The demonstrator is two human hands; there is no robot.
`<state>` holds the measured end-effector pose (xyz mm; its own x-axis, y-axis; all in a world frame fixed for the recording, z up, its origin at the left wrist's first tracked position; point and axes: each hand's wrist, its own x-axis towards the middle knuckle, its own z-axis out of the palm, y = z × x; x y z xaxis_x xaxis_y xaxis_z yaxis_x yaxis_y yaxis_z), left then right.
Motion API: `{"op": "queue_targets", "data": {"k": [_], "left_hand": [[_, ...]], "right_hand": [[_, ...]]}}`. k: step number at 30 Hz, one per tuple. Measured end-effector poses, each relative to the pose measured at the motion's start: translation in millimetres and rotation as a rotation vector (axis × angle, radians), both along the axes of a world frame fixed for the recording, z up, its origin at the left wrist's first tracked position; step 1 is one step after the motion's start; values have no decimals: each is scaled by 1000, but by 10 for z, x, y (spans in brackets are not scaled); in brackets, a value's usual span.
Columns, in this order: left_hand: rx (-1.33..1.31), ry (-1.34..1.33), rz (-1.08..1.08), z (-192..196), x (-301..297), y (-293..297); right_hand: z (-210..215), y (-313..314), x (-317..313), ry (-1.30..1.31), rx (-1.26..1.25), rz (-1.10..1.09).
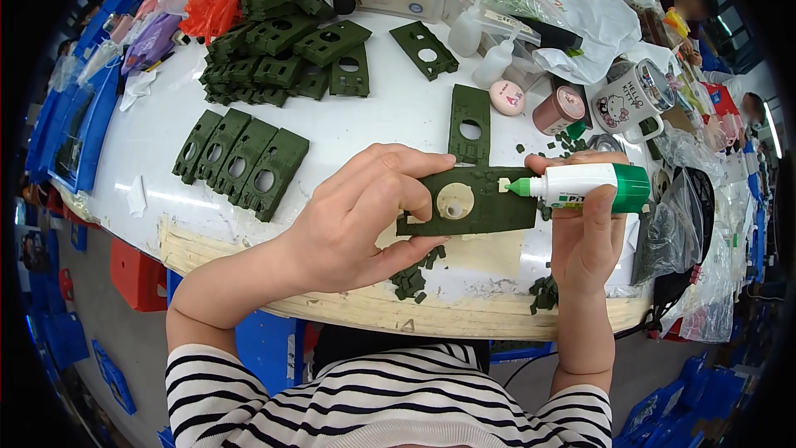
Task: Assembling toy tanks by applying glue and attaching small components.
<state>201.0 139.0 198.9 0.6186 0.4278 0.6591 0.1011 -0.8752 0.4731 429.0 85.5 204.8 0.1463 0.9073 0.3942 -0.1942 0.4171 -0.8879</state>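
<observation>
- White bench point(356, 126): green parts point(278, 43) piled back left.
- Jar point(557, 112) and mug point(617, 112) right; loose chips point(408, 280) in front.
- Left hand point(369, 214) pinches the green plate point(499, 214), front centre; right hand point(587, 245) grips a squeeze bottle point(597, 186), nozzle point(521, 187) at the plate.

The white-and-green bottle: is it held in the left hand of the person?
No, the right hand holds the white-and-green bottle, while the left hand grips a dark green part.
</observation>
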Motion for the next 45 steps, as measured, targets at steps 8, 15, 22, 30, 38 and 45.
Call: {"op": "queue_targets", "data": {"k": [8, 15, 22, 30, 38, 45], "left_hand": [[-38, -11, -1, 10, -6, -8], [-37, -7, -2, -4, -10, -5], [-18, -9, 2, -12, -4, -2], [-23, 6, 6, -4, -9, 1], [-27, 16, 3, 8, -13, 1], [-113, 11, -20, 17, -19, -1]], "right_hand": [[10, -1, -9, -68, 38, -5], [18, -5, -36, -73, 23, -30], [4, -7, -17, -81, 25, -25], [14, -8, -9, 48, -41, 13], [-16, 8, 5, 18, -18, 33], [-5, 3, 9, -7, -15, 34]]}}
